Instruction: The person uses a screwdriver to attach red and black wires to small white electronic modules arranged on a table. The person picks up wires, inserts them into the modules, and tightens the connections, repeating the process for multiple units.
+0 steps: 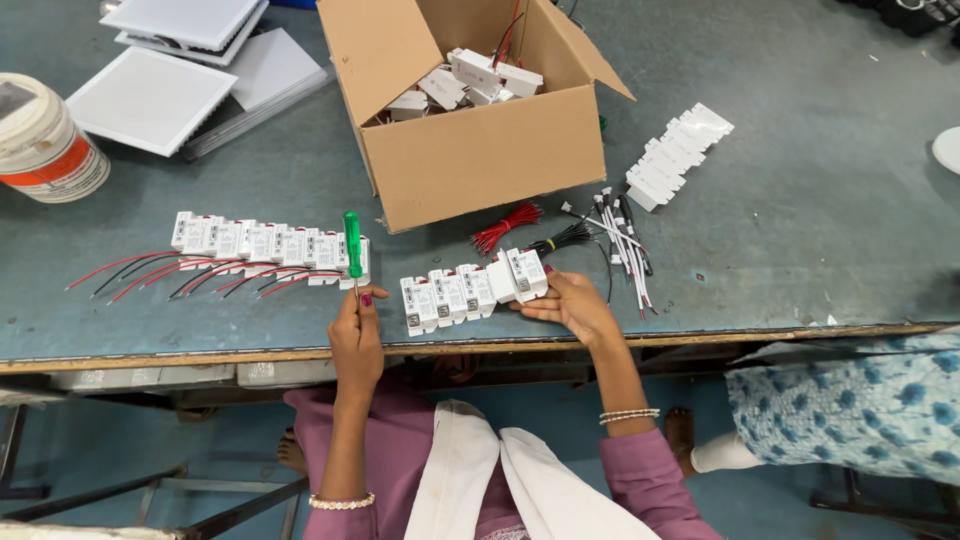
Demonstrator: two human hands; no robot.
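My left hand [357, 335] grips a green-handled screwdriver [352, 245], held upright near the table's front edge. My right hand [572, 305] rests on the end of a short row of white driver modules [462, 292], its fingers on the rightmost, tilted module [524, 272]. To the left lies a longer row of white modules [262, 245] with red and black wires [170, 275] trailing from them.
An open cardboard box [480, 150] holds more white modules. Red wire bundle [505, 226], black wires [562, 238] and white leads [625, 245] lie beside it. White covers [678, 155], square panels [165, 85], a tub [40, 140]. Another person's patterned clothing [850, 400] at right.
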